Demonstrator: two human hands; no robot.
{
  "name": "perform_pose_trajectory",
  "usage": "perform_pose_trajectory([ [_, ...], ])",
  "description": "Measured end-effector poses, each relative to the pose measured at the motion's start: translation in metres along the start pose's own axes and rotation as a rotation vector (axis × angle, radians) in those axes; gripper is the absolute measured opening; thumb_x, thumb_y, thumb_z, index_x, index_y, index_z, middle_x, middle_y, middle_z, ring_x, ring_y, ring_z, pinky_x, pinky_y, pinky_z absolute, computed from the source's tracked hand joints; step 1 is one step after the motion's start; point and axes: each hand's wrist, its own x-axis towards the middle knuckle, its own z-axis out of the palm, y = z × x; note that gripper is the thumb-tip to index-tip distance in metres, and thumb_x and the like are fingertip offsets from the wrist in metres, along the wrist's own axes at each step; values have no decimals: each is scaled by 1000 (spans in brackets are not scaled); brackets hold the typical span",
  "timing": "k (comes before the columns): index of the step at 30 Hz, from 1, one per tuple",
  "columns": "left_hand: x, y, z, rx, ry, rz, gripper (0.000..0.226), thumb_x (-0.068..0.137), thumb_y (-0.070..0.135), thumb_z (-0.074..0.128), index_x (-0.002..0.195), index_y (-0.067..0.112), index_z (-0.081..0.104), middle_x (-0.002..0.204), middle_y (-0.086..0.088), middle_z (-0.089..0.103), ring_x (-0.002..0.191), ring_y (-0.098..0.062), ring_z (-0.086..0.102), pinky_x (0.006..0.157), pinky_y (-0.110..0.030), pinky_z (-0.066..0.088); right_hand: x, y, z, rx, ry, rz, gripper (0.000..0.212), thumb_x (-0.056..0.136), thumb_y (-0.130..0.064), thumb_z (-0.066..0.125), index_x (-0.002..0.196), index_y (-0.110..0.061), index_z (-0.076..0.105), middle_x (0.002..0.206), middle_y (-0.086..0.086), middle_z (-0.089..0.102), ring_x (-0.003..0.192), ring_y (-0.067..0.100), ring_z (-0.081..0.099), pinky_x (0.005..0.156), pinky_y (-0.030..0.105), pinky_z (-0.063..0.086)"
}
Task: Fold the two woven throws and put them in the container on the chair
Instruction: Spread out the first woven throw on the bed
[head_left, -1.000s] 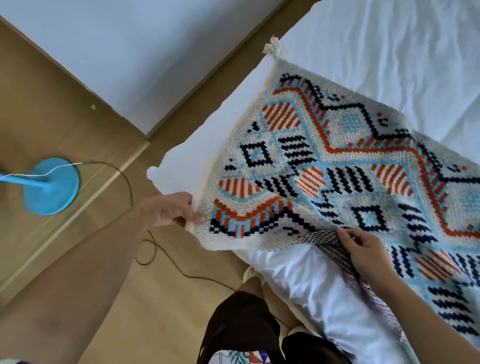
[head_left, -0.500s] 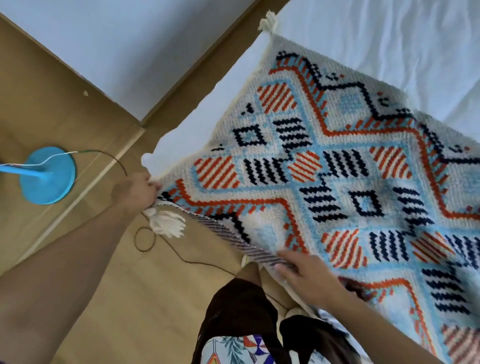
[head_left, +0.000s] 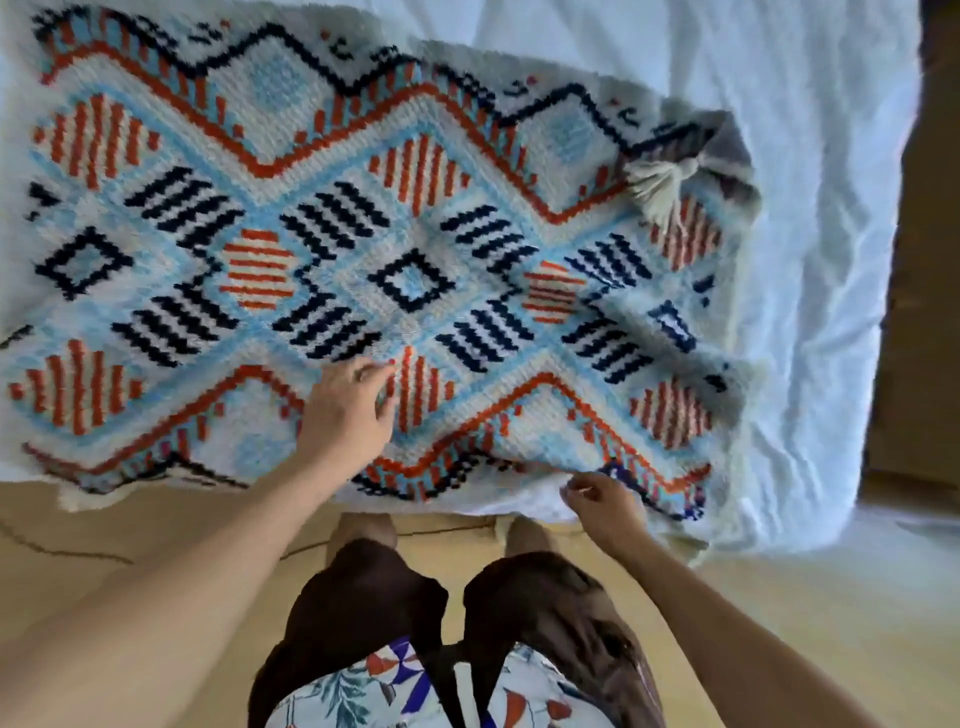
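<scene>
The patterned orange, blue and black woven throw (head_left: 363, 234) blankets the white-sheeted bed (head_left: 810, 208); bare sheet stays open rightward.

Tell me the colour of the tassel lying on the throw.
Cream, off-white: the tassel lies on the woven throw near its right end, seen in the head view.

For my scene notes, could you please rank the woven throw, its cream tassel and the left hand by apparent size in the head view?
1. woven throw
2. left hand, nearer the camera
3. cream tassel
</scene>
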Motion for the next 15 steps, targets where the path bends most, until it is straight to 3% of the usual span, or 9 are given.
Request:
perform_pose_trajectory([
  [2,12,64,26,33,-74,158,46,96,29,64,139,15,58,144,-11,52,130,-34,48,109,-49,42,12,53,-26,190,128,132,21,94,-39,65,100,-21,73,94,6,76,86,29,69,69,30,48],
  [4,20,120,52,78,-146,271,49,97,33,60,143,17,53,150,-11,46,137,-32,42,113,-48,38,23,103,-50,363,264,246,25,90,-42,65,102,-21,72,95,9,77,89,34,71,77,39,57],
  [7,28,192,91,148,-229,375,52,98,35,57,148,20,47,157,-9,38,144,-29,34,117,-43,33,47,168,-77,404,420,308,50,86,-44,70,126,-16,61,119,14,70,108,37,66,93,47,54],
  [9,30,228,115,197,-266,423,51,98,36,57,147,21,49,159,-9,37,145,-28,32,118,-42,31,62,196,-88,354,371,305,64,82,-43,74,135,-14,53,127,15,62,115,37,60,96,47,51],
  [11,31,253,133,258,-292,425,52,97,38,58,146,24,49,160,-9,36,145,-29,32,118,-45,32,73,210,-92,401,228,297,68,75,-41,79,131,-16,51,120,10,59,109,34,59,90,45,53],
  [13,31,267,145,319,-286,377,53,96,42,58,145,25,50,158,-10,36,143,-31,34,115,-48,35,78,218,-90,344,158,259,54,73,-45,79,112,-19,53,105,4,55,97,28,57,73,37,49],
  [15,30,275,151,381,-280,326,53,95,46,57,144,26,50,157,-11,35,141,-32,34,112,-48,37,78,225,-87,226,87,154,38,80,-44,77,81,-15,54,85,3,52,83,26,53,58,34,37],
])
